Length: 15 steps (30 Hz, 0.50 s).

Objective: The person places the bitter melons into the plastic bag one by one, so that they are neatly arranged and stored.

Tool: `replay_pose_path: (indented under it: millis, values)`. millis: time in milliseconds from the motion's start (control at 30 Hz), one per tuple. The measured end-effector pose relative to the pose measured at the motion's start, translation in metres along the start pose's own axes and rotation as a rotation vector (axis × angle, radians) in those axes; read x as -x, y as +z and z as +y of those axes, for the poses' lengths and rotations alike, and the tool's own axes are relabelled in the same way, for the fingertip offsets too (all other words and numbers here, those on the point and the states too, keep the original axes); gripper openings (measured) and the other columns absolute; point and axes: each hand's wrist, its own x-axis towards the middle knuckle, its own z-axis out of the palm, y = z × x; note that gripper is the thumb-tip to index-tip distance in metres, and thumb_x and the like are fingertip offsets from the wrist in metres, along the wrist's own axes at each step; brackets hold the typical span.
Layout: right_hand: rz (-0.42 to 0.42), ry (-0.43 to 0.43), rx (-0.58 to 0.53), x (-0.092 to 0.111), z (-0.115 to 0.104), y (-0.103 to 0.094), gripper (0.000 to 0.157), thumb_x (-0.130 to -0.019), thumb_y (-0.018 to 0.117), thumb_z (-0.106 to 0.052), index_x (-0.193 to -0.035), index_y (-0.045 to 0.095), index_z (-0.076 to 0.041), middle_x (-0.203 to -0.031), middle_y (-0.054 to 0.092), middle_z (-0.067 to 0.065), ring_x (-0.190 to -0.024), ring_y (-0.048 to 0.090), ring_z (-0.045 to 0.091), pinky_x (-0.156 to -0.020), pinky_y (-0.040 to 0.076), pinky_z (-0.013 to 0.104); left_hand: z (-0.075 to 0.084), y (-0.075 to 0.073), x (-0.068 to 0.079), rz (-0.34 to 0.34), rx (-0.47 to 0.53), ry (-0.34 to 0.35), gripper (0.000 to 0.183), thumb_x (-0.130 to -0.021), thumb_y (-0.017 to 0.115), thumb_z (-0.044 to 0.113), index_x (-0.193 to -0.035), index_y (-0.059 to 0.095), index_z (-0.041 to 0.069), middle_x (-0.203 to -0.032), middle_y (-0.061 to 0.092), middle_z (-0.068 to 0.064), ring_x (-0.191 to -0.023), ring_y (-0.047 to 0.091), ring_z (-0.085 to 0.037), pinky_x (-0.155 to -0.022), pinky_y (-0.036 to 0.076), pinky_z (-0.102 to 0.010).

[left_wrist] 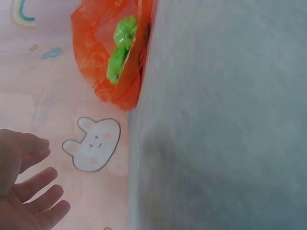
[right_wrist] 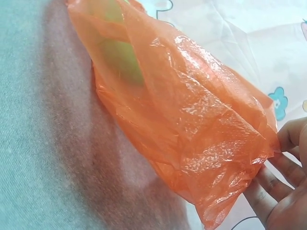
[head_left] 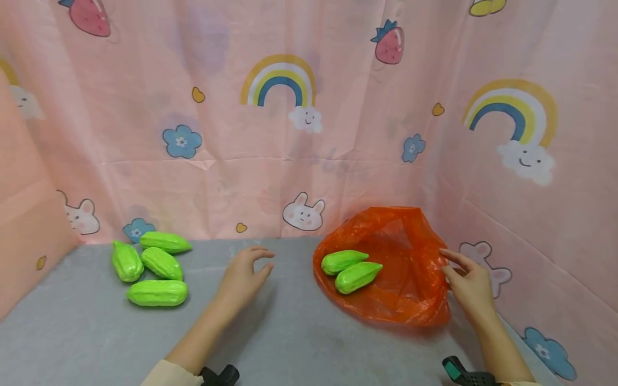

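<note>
An orange-red plastic bag [head_left: 410, 279] lies with its mouth spread wide on the table's right half. Inside it rest two bright green ridged vegetables [head_left: 358, 277], look-alikes of small bitter gourds. My right hand [head_left: 470, 281] pinches the bag's right edge between thumb and fingers; the right wrist view shows that grip on the plastic [right_wrist: 211, 143]. Over the middle of the table, left of the bag, my left hand [head_left: 243, 276] hovers with relaxed, slightly bent fingers and nothing in them. In the left wrist view, the left hand [left_wrist: 29, 182] is apart from the bag [left_wrist: 91, 43].
Several more green vegetables [head_left: 161, 262] sit grouped on the left of the grey table [head_left: 289, 343]. A pink patterned curtain [head_left: 338, 134] borders the back and both sides. Dark devices are strapped to both wrists, one of them a black strap unit [head_left: 468, 372].
</note>
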Motion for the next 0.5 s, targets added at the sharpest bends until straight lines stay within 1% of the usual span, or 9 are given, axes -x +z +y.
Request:
replay_pose_path:
  millis: [267,500]
  values:
    - [0.026,-0.017,-0.013,-0.001,0.0,0.002,0.045,-0.105,0.05,-0.02,-0.146,0.052,-0.004,-0.143,0.053,0.024,-0.077,0.056,-0.018,-0.066,0.056,0.013,-0.01,-0.011,0.007,0.019,-0.02,0.025,0.025,-0.091,0.073,0.014,-0.114,0.076,0.007,-0.129,0.07,-0.01,-0.126,0.062,-0.032,-0.107,0.049,-0.051]
    - [0.041,-0.021,-0.01,0.0,0.0,0.002,0.045,-0.104,0.051,-0.021,-0.146,0.052,-0.004,-0.142,0.054,0.025,-0.077,0.056,-0.018,-0.066,0.056,0.013,-0.022,-0.026,0.013,0.048,-0.047,-0.001,0.025,-0.091,0.071,0.013,-0.116,0.075,0.007,-0.128,0.07,-0.01,-0.126,0.062,-0.033,-0.107,0.048,-0.052]
